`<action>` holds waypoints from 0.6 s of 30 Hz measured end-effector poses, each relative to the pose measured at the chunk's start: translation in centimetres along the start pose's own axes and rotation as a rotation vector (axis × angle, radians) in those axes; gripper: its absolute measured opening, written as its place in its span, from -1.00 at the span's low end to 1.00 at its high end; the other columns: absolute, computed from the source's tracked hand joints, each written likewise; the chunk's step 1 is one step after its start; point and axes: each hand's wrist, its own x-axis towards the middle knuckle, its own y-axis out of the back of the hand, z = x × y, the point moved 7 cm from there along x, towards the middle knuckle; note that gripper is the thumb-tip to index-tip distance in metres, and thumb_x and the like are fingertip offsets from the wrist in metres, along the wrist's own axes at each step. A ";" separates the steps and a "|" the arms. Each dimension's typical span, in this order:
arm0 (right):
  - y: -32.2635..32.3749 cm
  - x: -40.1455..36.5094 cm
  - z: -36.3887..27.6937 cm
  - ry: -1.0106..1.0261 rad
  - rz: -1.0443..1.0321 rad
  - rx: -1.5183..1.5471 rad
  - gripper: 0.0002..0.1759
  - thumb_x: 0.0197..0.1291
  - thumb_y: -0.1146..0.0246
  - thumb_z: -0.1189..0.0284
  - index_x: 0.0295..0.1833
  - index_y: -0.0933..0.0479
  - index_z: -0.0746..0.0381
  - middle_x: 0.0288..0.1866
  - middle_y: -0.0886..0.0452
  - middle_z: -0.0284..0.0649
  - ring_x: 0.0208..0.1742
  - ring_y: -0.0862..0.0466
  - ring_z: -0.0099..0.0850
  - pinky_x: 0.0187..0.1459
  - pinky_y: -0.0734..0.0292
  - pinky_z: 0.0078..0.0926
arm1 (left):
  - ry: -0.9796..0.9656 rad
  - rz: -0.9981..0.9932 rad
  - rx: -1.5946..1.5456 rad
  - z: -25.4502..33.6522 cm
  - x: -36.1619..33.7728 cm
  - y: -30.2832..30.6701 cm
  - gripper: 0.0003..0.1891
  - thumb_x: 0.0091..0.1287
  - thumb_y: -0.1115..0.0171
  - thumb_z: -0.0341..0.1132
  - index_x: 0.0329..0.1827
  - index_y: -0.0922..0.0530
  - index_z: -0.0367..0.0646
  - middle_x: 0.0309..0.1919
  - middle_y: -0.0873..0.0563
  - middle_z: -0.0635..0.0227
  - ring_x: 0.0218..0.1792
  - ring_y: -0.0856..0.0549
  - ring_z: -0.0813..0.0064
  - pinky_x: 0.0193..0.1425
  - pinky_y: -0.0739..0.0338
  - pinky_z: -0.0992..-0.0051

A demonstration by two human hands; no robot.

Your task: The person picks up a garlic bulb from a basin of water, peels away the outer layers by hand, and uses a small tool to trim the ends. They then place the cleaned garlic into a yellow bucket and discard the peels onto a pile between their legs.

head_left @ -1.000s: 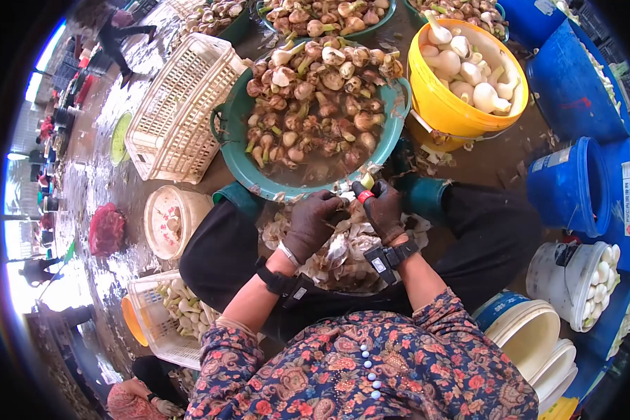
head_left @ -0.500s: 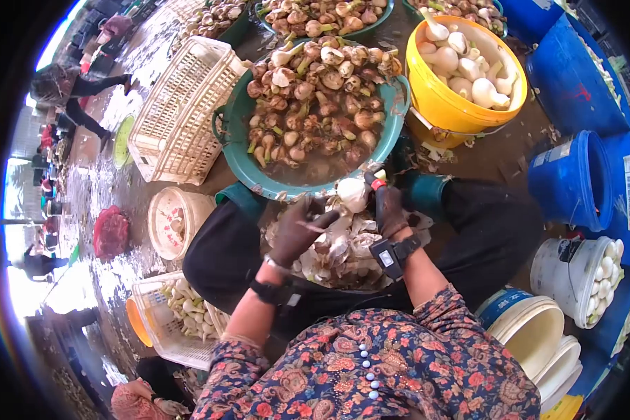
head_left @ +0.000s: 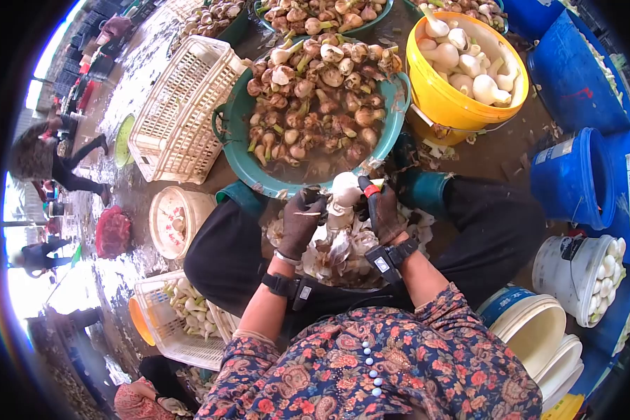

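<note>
A white, peeled garlic bulb (head_left: 346, 187) with its stem pointing down sits between my two gloved hands, just past the near rim of the green tub (head_left: 234, 164). My right hand (head_left: 386, 213) grips the bulb from the right; a red band shows on its thumb side. Just left of the stem, my left hand (head_left: 299, 229) is closed with its fingers curled. A thin pale strip shows at those fingers, too small to name. Beneath both hands lies a heap of papery garlic skins (head_left: 346, 255) between my knees. Unpeeled garlic bulbs (head_left: 322, 105) fill the tub in muddy water.
A yellow bucket (head_left: 418, 77) of peeled bulbs stands beyond my right knee. White crates (head_left: 182, 108) and a pale bucket (head_left: 162, 222) are at left. Blue buckets (head_left: 563, 178) and a white bucket of garlic (head_left: 563, 276) line the right. Another person (head_left: 38, 154) walks at far left.
My left hand has drawn back slightly from the bulb and its fingers have curled in. The bulb has shifted a little left and up, baring its stem. The walking person has moved.
</note>
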 end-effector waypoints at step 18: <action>-0.2 -0.4 -1.6 0.558 0.116 -0.276 -0.73 0.03 -0.38 0.34 -0.23 -0.55 0.28 -0.40 -0.64 -0.24 -0.38 -0.63 -0.47 -0.34 -0.51 -0.48 | 0.007 0.166 0.322 -1.1 0.6 0.0 -0.79 0.05 -0.33 -0.24 -0.43 -0.63 -0.24 -0.55 -0.69 0.25 -0.53 -0.66 0.49 -0.40 -0.52 0.46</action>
